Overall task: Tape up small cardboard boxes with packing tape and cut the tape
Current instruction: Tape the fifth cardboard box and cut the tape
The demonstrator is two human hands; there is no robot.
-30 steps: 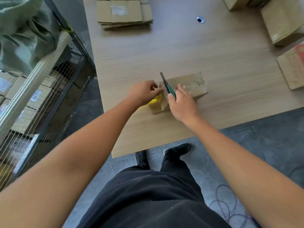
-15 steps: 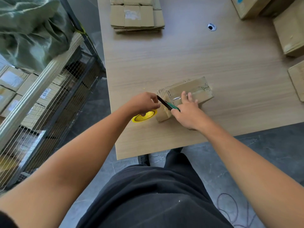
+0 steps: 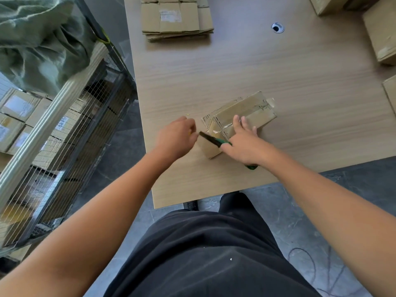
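A small cardboard box [image 3: 249, 111] lies near the table's front edge, with clear tape along its top seam and down its near end. My right hand [image 3: 246, 144] holds green-handled scissors [image 3: 214, 141], index and middle fingers stretched flat on the box top. The dark blades point left across the box's near end. My left hand [image 3: 175, 138] is just left of the box, fingers curled down over the yellow-cored tape roll, which is almost fully hidden under it.
The wooden table [image 3: 235, 67] carries a stack of flat cartons [image 3: 177, 18] at the back and taped boxes [image 3: 381, 37] at the right edge. A cable hole [image 3: 278, 28] sits mid-back. A wire cage [image 3: 64, 146] with parcels and a green sack [image 3: 38, 39] stands at the left.
The scissors swung from pointing up over the box down to lying across its near end. My left hand drew away leftward and now covers the yellow roll.
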